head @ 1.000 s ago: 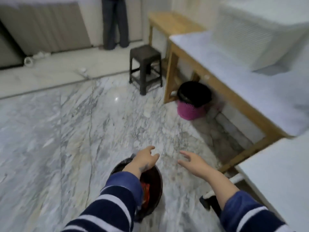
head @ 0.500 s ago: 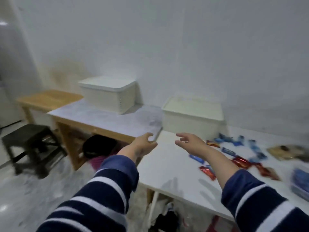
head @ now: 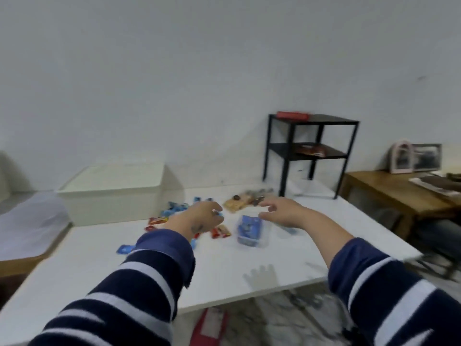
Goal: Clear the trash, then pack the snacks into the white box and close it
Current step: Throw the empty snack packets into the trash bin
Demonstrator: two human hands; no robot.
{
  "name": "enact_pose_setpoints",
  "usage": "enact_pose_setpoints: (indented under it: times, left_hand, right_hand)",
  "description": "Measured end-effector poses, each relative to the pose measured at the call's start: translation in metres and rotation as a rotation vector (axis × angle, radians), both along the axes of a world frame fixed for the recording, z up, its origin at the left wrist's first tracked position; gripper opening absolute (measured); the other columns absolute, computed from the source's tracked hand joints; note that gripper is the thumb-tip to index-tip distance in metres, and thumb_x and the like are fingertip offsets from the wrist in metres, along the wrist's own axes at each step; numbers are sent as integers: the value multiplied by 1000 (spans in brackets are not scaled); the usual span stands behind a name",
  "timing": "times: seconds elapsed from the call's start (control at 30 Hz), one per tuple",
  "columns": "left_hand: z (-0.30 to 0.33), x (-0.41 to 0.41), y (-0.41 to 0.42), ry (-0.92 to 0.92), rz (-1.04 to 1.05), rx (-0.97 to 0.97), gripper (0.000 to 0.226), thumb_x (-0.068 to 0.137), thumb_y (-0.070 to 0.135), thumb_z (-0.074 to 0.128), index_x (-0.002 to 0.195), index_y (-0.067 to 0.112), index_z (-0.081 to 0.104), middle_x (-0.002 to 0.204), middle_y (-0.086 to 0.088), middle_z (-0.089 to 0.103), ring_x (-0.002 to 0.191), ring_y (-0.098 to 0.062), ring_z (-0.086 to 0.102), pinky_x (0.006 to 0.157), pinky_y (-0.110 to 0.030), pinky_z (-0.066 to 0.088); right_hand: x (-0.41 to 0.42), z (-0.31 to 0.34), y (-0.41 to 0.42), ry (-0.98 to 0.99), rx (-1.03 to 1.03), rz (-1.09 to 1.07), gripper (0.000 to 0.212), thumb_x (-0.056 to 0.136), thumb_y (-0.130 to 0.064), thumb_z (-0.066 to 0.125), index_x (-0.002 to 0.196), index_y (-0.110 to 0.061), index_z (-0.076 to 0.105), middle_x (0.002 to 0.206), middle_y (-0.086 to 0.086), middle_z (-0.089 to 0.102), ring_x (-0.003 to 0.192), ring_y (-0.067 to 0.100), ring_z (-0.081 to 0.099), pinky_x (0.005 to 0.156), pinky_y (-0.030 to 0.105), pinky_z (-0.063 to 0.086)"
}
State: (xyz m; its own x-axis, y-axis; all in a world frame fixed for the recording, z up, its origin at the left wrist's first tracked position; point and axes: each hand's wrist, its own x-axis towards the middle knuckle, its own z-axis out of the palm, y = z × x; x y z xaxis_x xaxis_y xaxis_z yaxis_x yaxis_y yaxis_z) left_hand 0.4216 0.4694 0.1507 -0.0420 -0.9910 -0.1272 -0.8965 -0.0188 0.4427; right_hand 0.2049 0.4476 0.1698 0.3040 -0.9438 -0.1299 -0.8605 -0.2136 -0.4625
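The snacks [head: 219,231] lie scattered mid-table [head: 224,278], the white box [head: 112,196] at their nine o'clock, lid on. Both grips hover empty above them, left hand [head: 199,219] and right hand [head: 282,212] loosely spread. Packing seems next: open the box first.

Dim, flat indoor light w/ soft shadows on the white table [head: 104,265], motion blur throughout, wide-angle bending at edges.
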Motion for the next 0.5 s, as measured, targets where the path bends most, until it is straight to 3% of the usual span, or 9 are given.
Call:
enact_pose_setpoints:
  times: [0.13,0.27,0.37,0.5]
  left_hand:
    - [15,-73,-41,-145,-157,-12,44,96,33,46,138,21,45,138,-3,51,124,-24,49,101,-31,38]
    - [30,-134,-92,-276,-292,-65,37,96,29,43,130,16,52,134,-6,53,120,-27,50,97,-33,40]
    - [38,-164,-147,-269,-323,-123,40,94,35,49,132,24,50,136,-3,51,120,-24,51,102,-34,41]
    - [66,-198,-227,-289,-404,-260,41,94,32,50,133,22,49,135,-3,53,121,-23,51,104,-37,40]
  right_hand:
    - [-77,9,-19,107,19,-107,53,91,-41,57,140,-23,46,143,4,48,128,21,48,101,26,36]
    - [-132,15,-45,147,4,-162,51,93,-39,55,140,-24,44,148,2,41,135,20,40,108,30,32]
    - [-164,15,-78,172,-6,-198,47,92,-38,56,137,-27,47,148,-1,42,135,19,40,111,34,33]
    - [-197,22,-137,177,-50,-244,46,93,-37,56,138,-26,47,147,-1,42,135,20,39,112,35,32]
